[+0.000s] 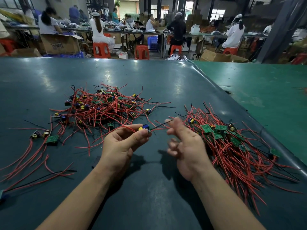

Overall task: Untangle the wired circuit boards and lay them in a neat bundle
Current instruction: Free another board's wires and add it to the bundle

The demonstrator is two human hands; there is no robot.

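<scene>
One board (144, 127) sat pinched in the left hand (121, 143); the blurred right hand (186, 143), at three o'clock, pinched its wires (160, 126).

1. My left hand (121, 143) pinches one small circuit board (144, 127) between thumb and fingertips, just above the desk (149, 83).
2. My right hand (184, 145) is blurred, fingers loosely bent beside the board's red and black wires (159, 127); I cannot tell whether it grips them.
3. A tangled heap (103, 107) of red-wired boards lies ahead to the left.
4. A straighter bundle (232, 146) lies to the right, near the desk's edge.
5. A few loose boards (49, 138) sit far left.
</scene>
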